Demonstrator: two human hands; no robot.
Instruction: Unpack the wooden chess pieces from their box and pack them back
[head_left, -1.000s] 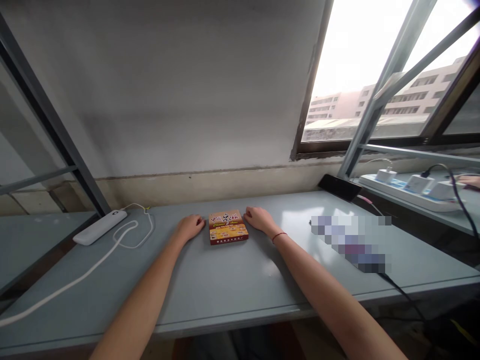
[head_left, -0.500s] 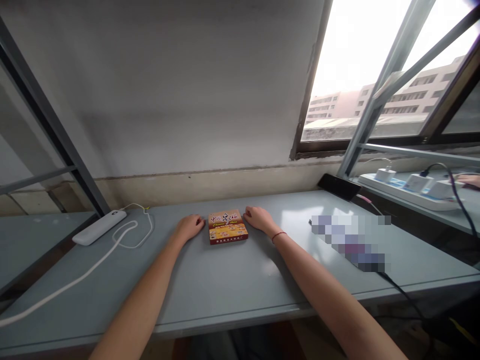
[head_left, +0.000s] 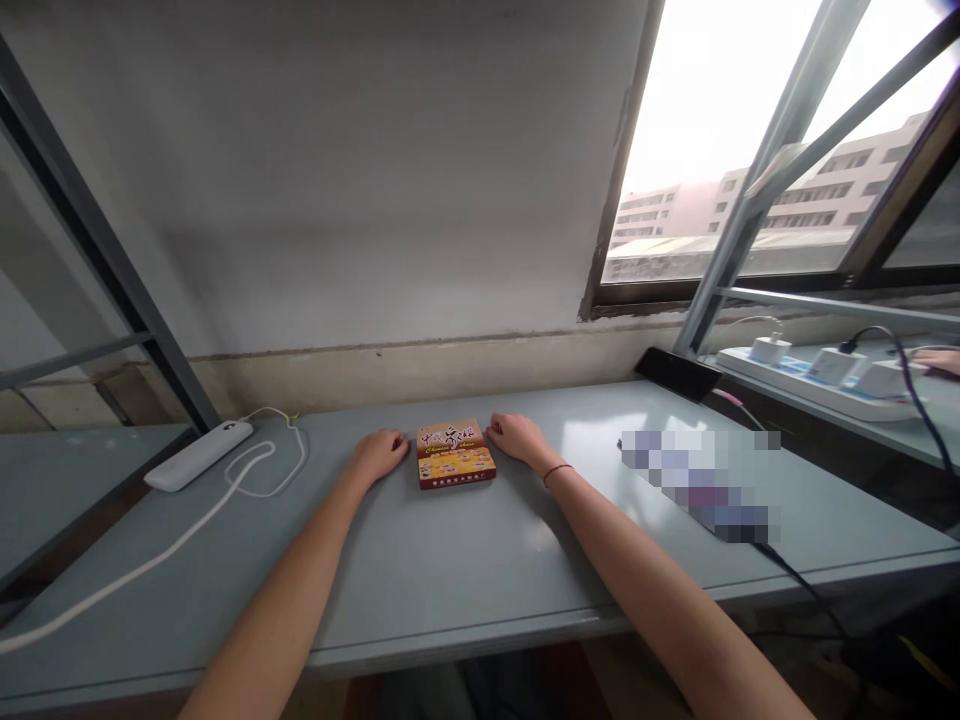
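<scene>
A flat Chinese chess box [head_left: 455,455], brown and yellow with printed lettering, lies face up on the grey-blue desk [head_left: 450,570]. My left hand [head_left: 381,453] rests on the desktop just left of the box, fingers curled in, with a small gap between them. On the other side, my right hand [head_left: 516,438] lies in a loose fist near the box's upper right corner, holding nothing that I can see. A thin red cord circles my right wrist.
A white power strip [head_left: 199,455] with a looping white cable sits at the left. To the right are a blurred-out device [head_left: 697,490] with a black cable, a dark phone-like slab [head_left: 679,373] and another power strip [head_left: 817,385] with plugs. Part of another person's hand [head_left: 941,360] shows at the far right.
</scene>
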